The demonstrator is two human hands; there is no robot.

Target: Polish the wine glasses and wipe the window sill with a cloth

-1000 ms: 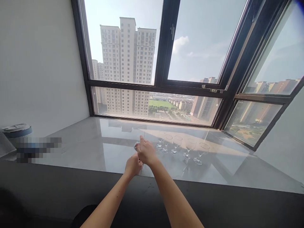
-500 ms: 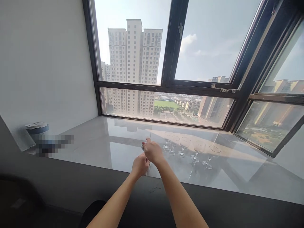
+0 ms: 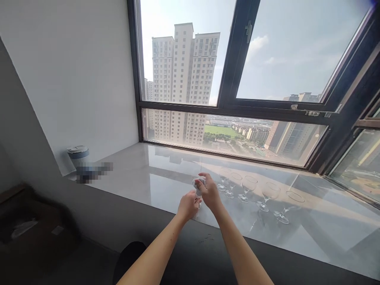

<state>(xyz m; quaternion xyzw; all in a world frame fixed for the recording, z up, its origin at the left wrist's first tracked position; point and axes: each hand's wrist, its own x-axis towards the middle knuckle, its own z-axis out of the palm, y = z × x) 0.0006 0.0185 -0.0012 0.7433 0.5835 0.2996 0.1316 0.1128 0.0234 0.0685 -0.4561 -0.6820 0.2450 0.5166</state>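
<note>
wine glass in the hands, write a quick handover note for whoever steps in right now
Left hand: closed low around the wine glass, at its stem.
Right hand: fingers curled over the bowl and rim of the same glass.
The glass is held up over the near edge of the window ledge, not set down.
Five more glasses stand upright in a row on the ledge, to the right of the hands.
A lidded tub sits at the ledge's far left.
Whether the held glass is clean or the row is finished cannot be told.

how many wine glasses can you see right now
6: five wine glasses in a row on the sill, at; one held glass between both hands.
</note>
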